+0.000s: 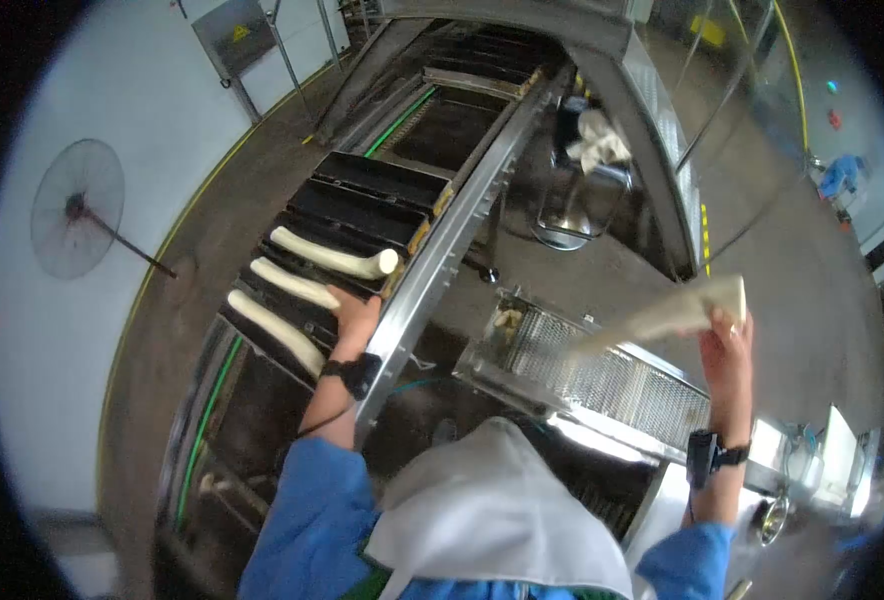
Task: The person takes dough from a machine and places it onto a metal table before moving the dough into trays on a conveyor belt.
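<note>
Three long, pale dough-like rolls lie side by side on black slats of the conveyor: an upper roll (332, 253), a middle roll (292, 283) and a lower roll (274, 332). My left hand (355, 318) is closed around the near end of the middle roll, just inside the metal rail. Off to the right, my right hand (727, 345) grips one end of another pale roll (667, 312). That roll is held in the air, smeared by motion, its far end pointing left above a perforated metal tray (627, 385).
The conveyor (382, 178) runs away from me, with a steel rail (462, 215) along its right side. A pedestal fan (79, 208) stands by the left wall. Beyond the rail, a stool (562, 232) sits below some pale cloth (597, 142).
</note>
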Tool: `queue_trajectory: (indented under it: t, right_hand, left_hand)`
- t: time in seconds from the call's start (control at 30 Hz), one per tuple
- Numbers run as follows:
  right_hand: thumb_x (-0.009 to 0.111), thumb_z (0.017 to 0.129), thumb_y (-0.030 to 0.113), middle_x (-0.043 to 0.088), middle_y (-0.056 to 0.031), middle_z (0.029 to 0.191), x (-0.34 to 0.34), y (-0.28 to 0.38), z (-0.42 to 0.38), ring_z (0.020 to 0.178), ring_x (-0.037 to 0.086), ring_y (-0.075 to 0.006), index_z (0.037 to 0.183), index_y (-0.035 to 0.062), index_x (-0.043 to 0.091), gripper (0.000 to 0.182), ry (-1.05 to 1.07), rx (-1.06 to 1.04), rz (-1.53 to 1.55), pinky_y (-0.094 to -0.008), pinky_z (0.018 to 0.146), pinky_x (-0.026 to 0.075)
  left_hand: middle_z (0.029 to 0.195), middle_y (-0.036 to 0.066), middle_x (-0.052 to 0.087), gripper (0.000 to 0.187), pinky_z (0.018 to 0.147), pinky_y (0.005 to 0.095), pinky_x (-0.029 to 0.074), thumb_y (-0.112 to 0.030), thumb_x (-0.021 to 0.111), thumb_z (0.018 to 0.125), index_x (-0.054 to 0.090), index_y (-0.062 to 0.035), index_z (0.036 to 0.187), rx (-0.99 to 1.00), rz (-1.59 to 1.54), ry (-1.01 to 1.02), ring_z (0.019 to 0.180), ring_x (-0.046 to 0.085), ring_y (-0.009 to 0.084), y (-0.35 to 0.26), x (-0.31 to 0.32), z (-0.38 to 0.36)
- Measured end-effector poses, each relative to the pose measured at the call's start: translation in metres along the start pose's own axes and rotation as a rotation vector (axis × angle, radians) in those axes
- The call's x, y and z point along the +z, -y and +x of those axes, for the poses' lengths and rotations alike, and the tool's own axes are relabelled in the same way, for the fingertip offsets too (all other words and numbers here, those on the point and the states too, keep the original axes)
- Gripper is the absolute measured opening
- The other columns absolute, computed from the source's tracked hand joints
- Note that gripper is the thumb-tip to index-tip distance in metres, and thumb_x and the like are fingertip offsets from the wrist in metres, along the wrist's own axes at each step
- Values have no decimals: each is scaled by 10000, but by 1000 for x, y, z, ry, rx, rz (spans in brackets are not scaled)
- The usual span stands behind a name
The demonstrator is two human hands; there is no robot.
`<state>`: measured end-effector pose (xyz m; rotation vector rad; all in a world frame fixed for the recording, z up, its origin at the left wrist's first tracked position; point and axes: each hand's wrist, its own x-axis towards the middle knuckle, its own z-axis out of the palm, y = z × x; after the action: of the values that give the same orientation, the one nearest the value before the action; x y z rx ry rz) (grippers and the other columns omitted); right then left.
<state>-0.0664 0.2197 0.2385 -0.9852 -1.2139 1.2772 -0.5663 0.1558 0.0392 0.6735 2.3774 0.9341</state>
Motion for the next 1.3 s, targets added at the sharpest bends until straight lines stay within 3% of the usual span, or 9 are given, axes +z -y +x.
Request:
queue_trajectory:
  t: [0.23, 0.53, 0.63, 0.73, 0.97, 1.03, 1.2, 1.23, 1.3]
  right_hand:
    - [785, 706, 223, 294, -275, 1466, 131, 29, 23, 1309, 398, -399, 1495, 56, 174, 1012, 597, -109, 316, -469, 1039, 413]
    - [717, 777, 158, 341, -229, 1455, 50, -90, 9, 1225, 499, -331, 1469, 75, 278, 824, 243, 243, 192, -415, 996, 468]
    - [639, 807, 144, 381, -223, 1431, 19, -105, -22, 1178, 534, -297, 1448, 46, 310, 727, 59, 415, -7, -408, 992, 474]
    - [610, 817, 133, 430, -216, 1395, -15, -135, -40, 1151, 549, -284, 1421, 21, 344, 670, -28, 505, -10, -412, 1006, 463]
    - [520, 848, 86, 567, -158, 1216, -37, -173, -56, 1101, 567, -266, 1295, 2, 446, 462, -178, 648, -12, -394, 927, 462]
    - [591, 830, 120, 563, -149, 1203, -31, -157, -67, 1082, 565, -257, 1335, -24, 420, 552, -190, 697, 129, -385, 988, 431]
    - [583, 829, 124, 563, -113, 1186, -16, -150, -92, 1109, 549, -247, 1327, 24, 399, 539, -240, 705, 132, -410, 994, 420]
    - [579, 831, 123, 560, -111, 1195, -16, -149, -93, 1113, 547, -246, 1331, 33, 388, 543, -239, 727, 120, -416, 998, 416]
    - [571, 833, 115, 566, -113, 1192, -29, -163, -94, 1103, 554, -238, 1342, 39, 369, 553, -246, 720, 144, -412, 991, 415]
  left_hand:
    - [1361, 443, 280, 1018, 1099, 395, 299, -242, 608, 803, -116, 119, 1422, 7, 43, 19, 1297, 338, 469, 6, -5, -1]
    - [1378, 397, 324, 1112, 873, 370, 499, -339, 667, 843, -199, 12, 1444, -55, -174, 200, 1180, 504, 367, 23, -27, -3]
    - [1446, 349, 266, 900, 1047, 406, 387, -339, 645, 870, 87, 11, 1483, -157, 152, 241, 1306, 396, 396, -24, -65, -32]
    - [1458, 273, 319, 740, 1103, 421, 301, -320, 630, 875, 274, -29, 1455, 201, 245, -28, 1327, 377, 375, -6, -63, -34]
    - [1313, 182, 440, 625, 975, 421, 398, -104, 675, 799, 414, -63, 1365, -406, -970, 79, 1168, 473, 268, -20, -47, 6]
    - [1068, 91, 565, 499, 824, 354, 490, 25, 702, 721, 519, -5, 1184, 378, -216, 74, 989, 572, 258, 12, -55, -20]
    - [935, 123, 581, 426, 736, 357, 481, 73, 729, 607, 594, -44, 994, 627, 226, -172, 858, 566, 266, 78, -75, -3]
    - [890, 101, 563, 469, 666, 329, 450, 100, 666, 642, 606, -64, 1078, 968, 603, -577, 720, 505, 231, 104, -70, 10]
    - [936, 120, 574, 611, 714, 292, 444, 112, 576, 684, 531, -74, 1264, -26, -903, -187, 815, 527, 228, 118, -57, 26]
